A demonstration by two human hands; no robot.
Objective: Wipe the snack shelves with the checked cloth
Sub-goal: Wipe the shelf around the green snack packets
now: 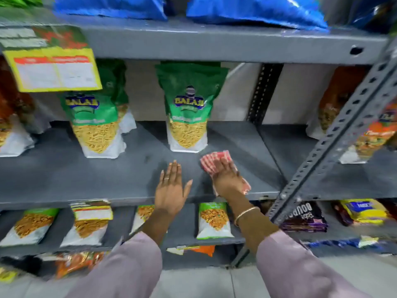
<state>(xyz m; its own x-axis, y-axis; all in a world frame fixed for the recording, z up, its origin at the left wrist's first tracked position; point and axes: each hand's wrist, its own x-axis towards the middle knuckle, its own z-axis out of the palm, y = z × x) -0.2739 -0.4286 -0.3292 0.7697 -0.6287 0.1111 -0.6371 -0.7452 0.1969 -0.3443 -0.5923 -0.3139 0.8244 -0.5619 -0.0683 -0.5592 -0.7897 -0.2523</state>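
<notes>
Red-and-white checks mark the cloth (223, 171), a crumpled, folded rag lying on the grey shelf (86, 177) near its front edge, just right of and in front of a green pouch (189, 108). The right hand (227, 177) presses flat on it, fingers stretched out over the fabric, not curled. The left hand (171, 188) lies beside it on bare metal, palm down, fingers extended, thumb splayed wide.
</notes>
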